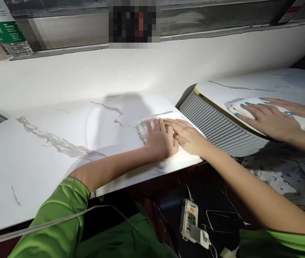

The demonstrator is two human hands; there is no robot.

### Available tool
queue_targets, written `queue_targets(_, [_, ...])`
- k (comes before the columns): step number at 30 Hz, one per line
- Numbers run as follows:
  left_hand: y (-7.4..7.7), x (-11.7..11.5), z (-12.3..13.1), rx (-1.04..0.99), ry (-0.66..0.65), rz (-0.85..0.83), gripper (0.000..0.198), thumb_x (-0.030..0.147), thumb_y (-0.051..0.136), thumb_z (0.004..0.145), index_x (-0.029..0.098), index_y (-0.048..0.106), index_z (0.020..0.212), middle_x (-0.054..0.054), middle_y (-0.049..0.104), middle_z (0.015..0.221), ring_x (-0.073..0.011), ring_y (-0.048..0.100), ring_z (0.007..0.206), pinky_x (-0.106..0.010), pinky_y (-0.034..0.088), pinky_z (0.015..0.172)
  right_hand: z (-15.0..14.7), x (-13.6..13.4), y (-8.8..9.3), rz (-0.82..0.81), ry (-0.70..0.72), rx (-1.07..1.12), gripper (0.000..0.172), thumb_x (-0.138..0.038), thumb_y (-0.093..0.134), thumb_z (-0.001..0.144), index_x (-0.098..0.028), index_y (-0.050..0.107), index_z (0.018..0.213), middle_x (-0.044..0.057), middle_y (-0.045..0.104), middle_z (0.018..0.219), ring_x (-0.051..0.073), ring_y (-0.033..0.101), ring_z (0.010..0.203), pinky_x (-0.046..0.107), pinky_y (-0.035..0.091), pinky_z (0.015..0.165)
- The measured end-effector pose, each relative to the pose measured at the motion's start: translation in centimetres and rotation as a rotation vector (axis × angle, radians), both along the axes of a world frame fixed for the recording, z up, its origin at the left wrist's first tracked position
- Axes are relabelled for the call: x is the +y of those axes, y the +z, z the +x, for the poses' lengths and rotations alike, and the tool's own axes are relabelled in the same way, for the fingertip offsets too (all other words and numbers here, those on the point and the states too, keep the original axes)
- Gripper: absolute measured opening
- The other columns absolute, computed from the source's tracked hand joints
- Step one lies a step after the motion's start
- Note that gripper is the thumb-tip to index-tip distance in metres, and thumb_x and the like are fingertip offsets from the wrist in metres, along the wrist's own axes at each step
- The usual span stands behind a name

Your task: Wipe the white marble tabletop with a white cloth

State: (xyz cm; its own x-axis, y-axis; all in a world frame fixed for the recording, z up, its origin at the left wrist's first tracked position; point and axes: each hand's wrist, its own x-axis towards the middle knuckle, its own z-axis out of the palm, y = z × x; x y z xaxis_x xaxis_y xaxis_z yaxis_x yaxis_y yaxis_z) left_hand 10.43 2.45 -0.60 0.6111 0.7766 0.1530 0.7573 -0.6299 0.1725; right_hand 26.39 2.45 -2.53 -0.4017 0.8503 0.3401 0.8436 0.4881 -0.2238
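Observation:
Both my hands rest on a white cloth (143, 129) near the right end of a white marble-look tabletop (47, 143). My left hand (161, 140) lies flat on the cloth, fingers stretched out together. My right hand (187, 135) lies flat beside it, its fingers overlapping the left hand's edge. Most of the cloth is hidden under the hands; only its frayed left edge and a strip above the fingers show. Both sleeves are green.
Another person's hands with teal nails (267, 116) press a white cloth on a second marble-top table with a ribbed grey side (217, 122) at right. A water bottle (9, 32) stands on the window ledge. A power strip (190, 218) lies below.

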Motion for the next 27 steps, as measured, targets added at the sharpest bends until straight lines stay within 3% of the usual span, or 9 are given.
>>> queue_targets(8, [0.1, 10.0, -0.3, 0.055, 0.048, -0.116, 0.054, 0.028, 0.029, 0.098, 0.007, 0.035, 0.147, -0.017, 0.027, 0.16, -0.0281, 0.019, 0.15, -0.052, 0.011, 0.123, -0.9, 10.4, -0.6, 0.002, -0.055, 0.012, 0.057, -0.017, 0.04, 0.081, -0.016, 0.052, 0.136, 0.011, 0.058, 0.14, 0.031, 0.053, 0.129, 0.055, 0.039, 0.111])
queue_targets(13, [-1.1, 16.2, -0.8, -0.017, 0.105, -0.107, 0.053, 0.029, 0.03, 0.096, 0.013, 0.037, 0.146, -0.011, 0.032, 0.158, -0.0278, 0.019, 0.15, -0.052, 0.006, 0.123, -1.6, 16.7, -0.7, -0.004, 0.048, 0.026, 0.055, -0.019, 0.04, 0.08, -0.017, 0.053, 0.133, 0.011, 0.062, 0.133, 0.034, 0.057, 0.121, 0.055, 0.042, 0.105])
queue_targets(17, [-1.8, 19.7, -1.5, -0.068, 0.113, -0.105, 0.05, 0.029, 0.033, 0.096, 0.017, 0.04, 0.144, -0.009, 0.036, 0.156, -0.0286, 0.022, 0.149, -0.052, 0.005, 0.123, -2.4, 20.0, -0.7, -0.058, 0.015, 0.051, 0.048, -0.023, 0.036, 0.089, -0.022, 0.05, 0.134, 0.009, 0.061, 0.133, 0.033, 0.054, 0.123, 0.054, 0.039, 0.108])
queue_targets(22, [-2.1, 20.8, -1.9, -0.083, 0.129, -0.097, 0.049, 0.027, 0.033, 0.096, 0.015, 0.041, 0.143, -0.01, 0.035, 0.155, -0.0286, 0.022, 0.149, -0.05, 0.003, 0.123, -3.1, 20.7, -0.7, -0.07, 0.013, 0.074, 0.046, -0.026, 0.037, 0.092, -0.029, 0.048, 0.137, 0.0, 0.063, 0.131, 0.033, 0.049, 0.127, 0.056, 0.034, 0.113])
queue_targets(27, [-1.1, 17.2, -3.2, -0.043, 0.11, -0.105, 0.051, 0.027, 0.03, 0.096, 0.013, 0.041, 0.144, -0.011, 0.033, 0.158, -0.0271, 0.02, 0.15, -0.051, 0.005, 0.123, -4.4, 17.3, -0.4, -0.037, -0.004, 0.035, 0.052, -0.019, 0.037, 0.087, -0.022, 0.049, 0.137, 0.006, 0.058, 0.139, 0.033, 0.05, 0.128, 0.055, 0.036, 0.112])
